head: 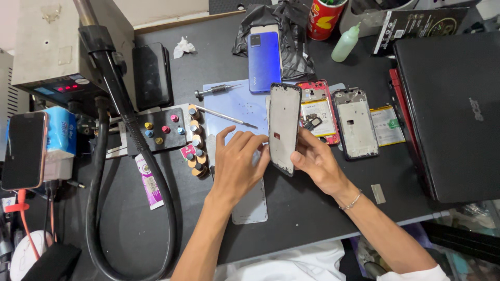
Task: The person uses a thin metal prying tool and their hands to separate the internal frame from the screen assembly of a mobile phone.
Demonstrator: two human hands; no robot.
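Phone frame [284,127], thin, light and likely easy to bend or crack, stands on its long edge above the middle of the table [307,208], pinched by the left hand [237,158] and right hand [315,158] at its lower side edges, the safest spots to hold.

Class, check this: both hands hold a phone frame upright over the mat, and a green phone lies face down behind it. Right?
Not quite. In the head view the phone is blue, not green. Both hands, left and right, do hold the phone frame upright.
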